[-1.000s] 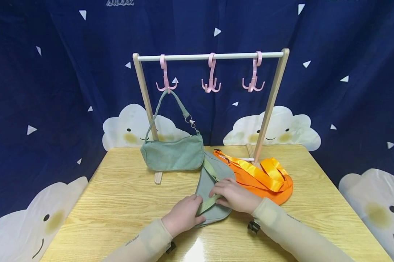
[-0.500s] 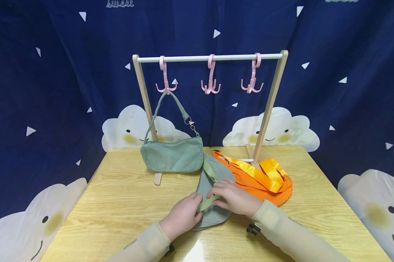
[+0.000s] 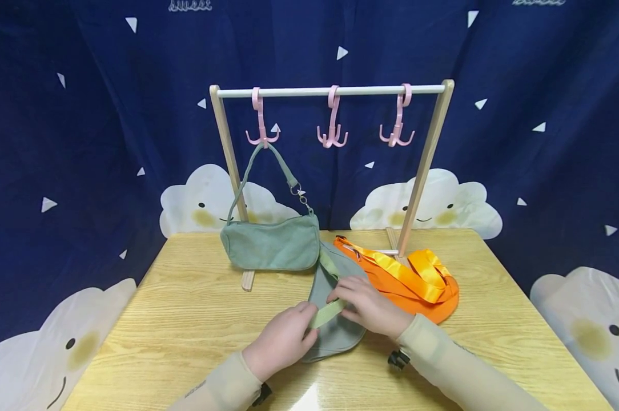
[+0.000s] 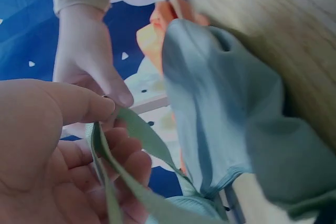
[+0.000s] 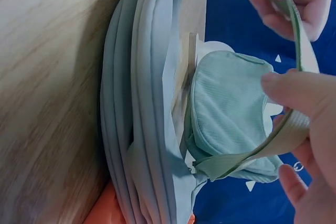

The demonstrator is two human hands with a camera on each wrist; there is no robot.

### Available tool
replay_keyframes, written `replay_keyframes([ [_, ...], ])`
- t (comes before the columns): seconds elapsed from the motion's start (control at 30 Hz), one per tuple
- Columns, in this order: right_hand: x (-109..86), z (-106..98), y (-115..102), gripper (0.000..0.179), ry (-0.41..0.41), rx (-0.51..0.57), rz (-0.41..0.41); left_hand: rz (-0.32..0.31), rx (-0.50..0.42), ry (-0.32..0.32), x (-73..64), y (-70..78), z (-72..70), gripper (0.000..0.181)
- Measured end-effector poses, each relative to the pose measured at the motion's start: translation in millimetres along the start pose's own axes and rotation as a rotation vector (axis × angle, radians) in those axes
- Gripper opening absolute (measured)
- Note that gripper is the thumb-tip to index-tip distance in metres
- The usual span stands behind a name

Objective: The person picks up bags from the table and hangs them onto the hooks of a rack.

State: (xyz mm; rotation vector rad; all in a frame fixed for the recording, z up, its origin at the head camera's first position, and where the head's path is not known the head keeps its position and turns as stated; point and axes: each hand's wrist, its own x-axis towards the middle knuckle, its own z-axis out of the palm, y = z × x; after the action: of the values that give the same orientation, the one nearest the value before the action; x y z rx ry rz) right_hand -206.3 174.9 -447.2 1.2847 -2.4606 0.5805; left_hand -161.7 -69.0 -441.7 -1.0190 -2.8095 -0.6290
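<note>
Head view, R hand point(image 3: 368, 305) w/ strap point(image 3: 326, 313), orange bag point(image 3: 399, 297) adj., hung bag point(image 3: 270, 245) beyond

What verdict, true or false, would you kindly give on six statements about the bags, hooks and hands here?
1. The green bag hangs from the left hook. True.
2. Every hook carries a bag. False: the middle hook and right hook are bare.
3. The left hand and right hand hold a strap. True.
4. The strap is bright orange. False: it is pale green.
5. The orange bag lies on the table. True.
6. The green bag is right of the orange bag. False: it is to its left.
</note>
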Motion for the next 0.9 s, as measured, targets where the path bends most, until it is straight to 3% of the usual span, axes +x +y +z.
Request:
replay_keyframes([
  [0.23,1.3,-2.3,9.1,0.036,0.089,-0.045,0.021,-0.005,-0.024,0.026,-3.0,1.1,-12.4,0.015],
  [0.5,4.0,-19.1,14.7,0.031,0.080,-0.035,0.094,-0.002,-0.055,0.086,-5.0,0.9,-27.0,0.029],
  [0.73,8.2,-29.6,23.0,0.029,0.137,-0.056,0.048,-0.019,-0.073,0.123,-3.2,-1.7,-37.8,0.031],
  [0.9,8.5,-38.3,28.5,0.030,0.148,-0.082,0.070,-0.047,-0.093,0.159,-1.1,-6.5,-45.5,0.032],
])
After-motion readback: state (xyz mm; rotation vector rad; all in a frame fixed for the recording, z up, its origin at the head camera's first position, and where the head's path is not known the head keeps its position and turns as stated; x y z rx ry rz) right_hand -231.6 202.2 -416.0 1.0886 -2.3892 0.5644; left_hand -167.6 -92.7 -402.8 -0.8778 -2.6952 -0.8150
